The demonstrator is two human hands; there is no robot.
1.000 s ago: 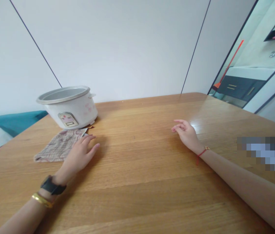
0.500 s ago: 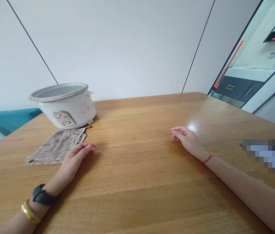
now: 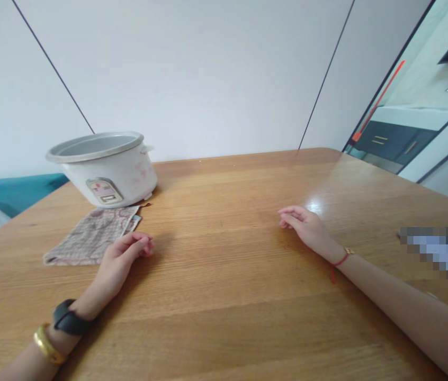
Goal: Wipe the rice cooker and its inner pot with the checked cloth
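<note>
My left hand (image 3: pixel 125 260) rests at the near right corner of a folded checked cloth (image 3: pixel 84 241), its fingers loosely curled in and the thumb against the index finger. Nothing shows in its grasp. Off to the right, my right hand (image 3: pixel 302 225) lies by itself over the wooden table (image 3: pixel 216 275), fingers bent and held together, with no object in them. A white rice cooker (image 3: pixel 128 177) with pink flowers and a front switch panel stands lidless behind the cloth, which reaches to its base.
At the right edge of the table is a pixelated flat item (image 3: pixel 442 254). A pale wall (image 3: pixel 208 79) rises behind the table. Teal fabric (image 3: pixel 21 190) lies beyond the left edge. Through a doorway at right are a sink cabinet (image 3: pixel 396 140) and a red-orange pole (image 3: pixel 381 100).
The fingers of my left hand have curled in a little more. My right hand stays nearly still. The view has shifted slightly; the cooker and cloth have not moved on the table.
</note>
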